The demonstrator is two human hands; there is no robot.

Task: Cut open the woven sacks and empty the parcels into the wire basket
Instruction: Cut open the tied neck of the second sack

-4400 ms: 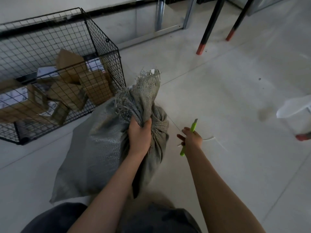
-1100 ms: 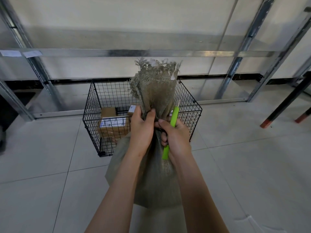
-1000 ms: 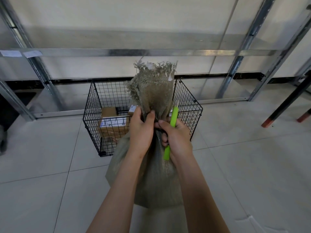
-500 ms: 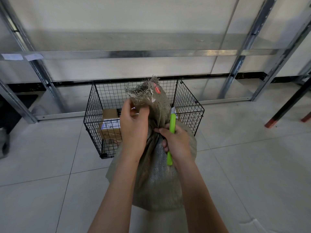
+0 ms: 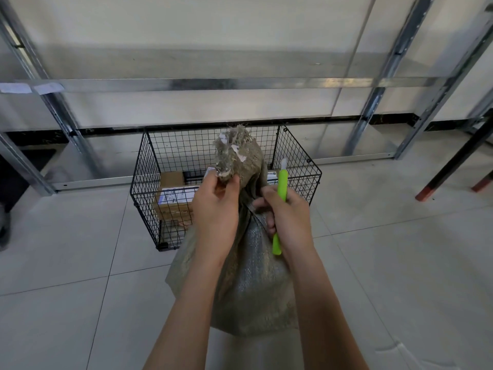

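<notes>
One wire basket (image 5: 293, 156) sits far on the floor (image 5: 80, 263). One woven sack (image 5: 250, 284) is upright just nearer. At least two parcels (image 5: 173, 201) lie in the basket's left. The left hand (image 5: 216, 212) pinches the sack's frayed top; the right hand (image 5: 289, 220) grips one green knife (image 5: 281, 182).

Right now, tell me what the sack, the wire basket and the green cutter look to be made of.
The sack: woven plastic strips, probably polypropylene; grey-tan with a slight sheen, weave visible, top edge frayed into loose strands. The wire basket: thin metal wire in a square grid, seemingly black-coated, matte. The green cutter: smooth handle, likely moulded plastic; the pale tip is too small to judge.
</notes>
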